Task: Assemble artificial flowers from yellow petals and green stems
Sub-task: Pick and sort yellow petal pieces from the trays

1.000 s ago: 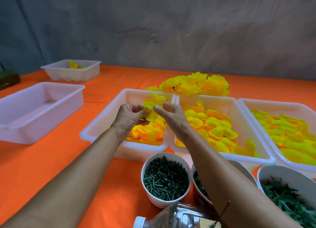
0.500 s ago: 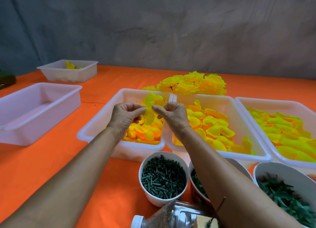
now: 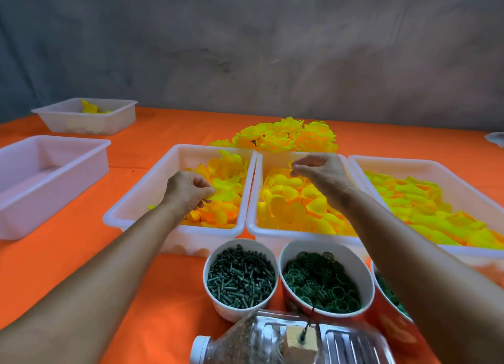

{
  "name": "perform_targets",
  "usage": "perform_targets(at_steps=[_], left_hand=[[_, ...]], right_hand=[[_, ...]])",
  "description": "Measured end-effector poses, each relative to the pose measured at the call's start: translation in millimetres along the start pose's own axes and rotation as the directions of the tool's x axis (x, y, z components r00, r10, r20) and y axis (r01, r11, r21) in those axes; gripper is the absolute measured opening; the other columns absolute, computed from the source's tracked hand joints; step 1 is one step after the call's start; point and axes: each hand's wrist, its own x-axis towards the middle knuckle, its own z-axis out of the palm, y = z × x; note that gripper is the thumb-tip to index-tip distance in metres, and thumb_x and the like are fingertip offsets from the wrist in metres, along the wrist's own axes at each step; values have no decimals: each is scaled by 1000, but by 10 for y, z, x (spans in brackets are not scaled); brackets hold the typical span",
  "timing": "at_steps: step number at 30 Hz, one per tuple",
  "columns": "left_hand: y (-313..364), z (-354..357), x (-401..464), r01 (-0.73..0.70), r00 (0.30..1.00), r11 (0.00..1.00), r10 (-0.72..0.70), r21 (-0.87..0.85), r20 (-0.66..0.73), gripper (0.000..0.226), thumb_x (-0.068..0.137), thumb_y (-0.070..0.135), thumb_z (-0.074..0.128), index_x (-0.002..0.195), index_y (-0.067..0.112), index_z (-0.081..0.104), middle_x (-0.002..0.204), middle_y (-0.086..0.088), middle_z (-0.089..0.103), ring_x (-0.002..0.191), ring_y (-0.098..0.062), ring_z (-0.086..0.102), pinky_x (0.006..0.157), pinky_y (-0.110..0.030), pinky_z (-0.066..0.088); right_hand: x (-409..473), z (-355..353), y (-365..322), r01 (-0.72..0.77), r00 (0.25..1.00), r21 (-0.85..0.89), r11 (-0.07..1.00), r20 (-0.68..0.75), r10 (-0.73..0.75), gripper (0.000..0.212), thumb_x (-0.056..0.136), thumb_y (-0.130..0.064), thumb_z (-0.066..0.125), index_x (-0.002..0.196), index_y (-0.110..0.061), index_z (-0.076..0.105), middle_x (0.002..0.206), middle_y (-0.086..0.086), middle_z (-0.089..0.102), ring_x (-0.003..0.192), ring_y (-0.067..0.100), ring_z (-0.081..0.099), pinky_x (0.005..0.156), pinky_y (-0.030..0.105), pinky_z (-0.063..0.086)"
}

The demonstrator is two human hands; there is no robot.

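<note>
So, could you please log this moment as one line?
left hand: pinching petal over left tray | right hand: pinching, contents unclear, over middle tray

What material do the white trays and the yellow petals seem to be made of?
White trays: likely plastic, matte and slightly translucent, with rolled rims. Yellow petals: probably thin fabric or soft plastic; cupped, matte, orange-tinged.

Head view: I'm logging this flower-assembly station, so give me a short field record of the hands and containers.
left hand: over the left petal tray, pinching a yellow petal
right hand: over the middle petal tray, fingertips pinched; contents of grip unclear
third tray: yellow-green petals
cups: green stems; green rings
finished flowers: behind trays
</note>
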Motion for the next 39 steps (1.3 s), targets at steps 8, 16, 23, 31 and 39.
perform_targets(at_steps=[8, 16, 23, 31, 39], left_hand=[[45, 48, 20, -106, 991, 880, 54, 464, 123, 47, 86, 32, 66, 46, 15, 49, 45, -1, 52, 49, -19, 49, 53, -28, 36], [368, 108, -116, -177, 951, 802, 289, 570, -111, 53, 93, 41, 53, 50, 16, 35, 63, -14, 47, 76, -40, 57, 61, -36, 34], [765, 493, -25, -448, 893, 867, 447, 219, 57, 32, 88, 33, 63, 64, 12, 60, 67, -12, 56, 74, -33, 57, 65, -36, 40], [699, 1038, 23, -317, 936, 938, 285, 142, 206, 32, 70, 26, 81, 96, 11, 71, 94, -7, 71, 91, -23, 66, 81, -38, 53], [653, 979, -9, -220, 947, 946, 266, -236, 181, 13, 76, 1, 74, 88, 1, 71, 80, -10, 67, 70, -15, 58, 73, -36, 52]], right_hand=[[-69, -423, 384, -83, 994, -218, 972, 56, 97, 15, 79, -12, 74, 92, -5, 72, 95, 14, 70, 85, 17, 62, 78, 27, 46], [-73, -81, 386, 187, 922, -640, 745, 377, 92, 40, 76, -21, 77, 114, -12, 68, 111, 7, 67, 105, 22, 60, 83, 31, 44], [-75, -153, 490, -77, 968, -196, 977, 220, 121, 17, 85, -9, 66, 92, 7, 68, 82, 11, 57, 79, 18, 49, 71, 31, 37], [-79, -168, 475, -134, 986, -137, 981, 83, 146, 21, 77, -17, 77, 84, 1, 70, 81, 13, 64, 76, 19, 56, 72, 40, 48], [-109, -186, 376, -164, 985, 130, 978, 83, 154, 8, 82, -12, 70, 74, -9, 70, 61, -1, 63, 56, 9, 55, 54, 21, 41]])
